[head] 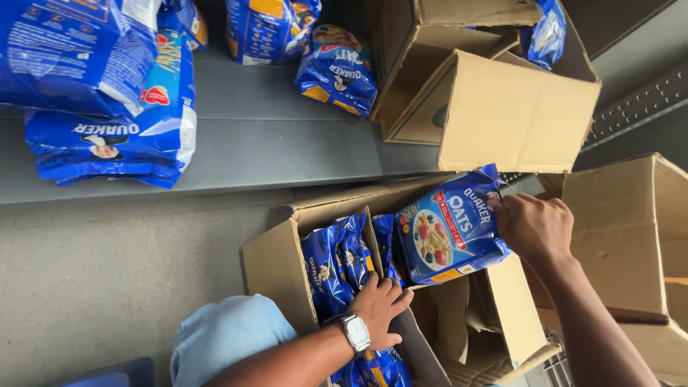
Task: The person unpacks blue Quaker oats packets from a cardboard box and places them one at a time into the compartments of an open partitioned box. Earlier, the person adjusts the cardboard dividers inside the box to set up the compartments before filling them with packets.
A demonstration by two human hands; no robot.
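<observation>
Here a blue oats pouch (450, 226) is gripped at its top edge by the right hand (532, 228) above the open carton (269, 261); soft, light, probably slippery film. The left hand (378, 307) is pressed flat on packed pouches (333, 261).

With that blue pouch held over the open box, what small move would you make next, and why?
Probably lift the blue pouch a little higher: the right hand grips its top edge, its lower end sits inside the cardboard box, and the left hand rests on the packed pouches.

Hidden and cut off

Left hand (380, 307) covers the packs beneath it; blue pouch stack (79, 64) runs off the top-left edge; right-hand carton (631, 236) is cropped at the frame's side.
</observation>
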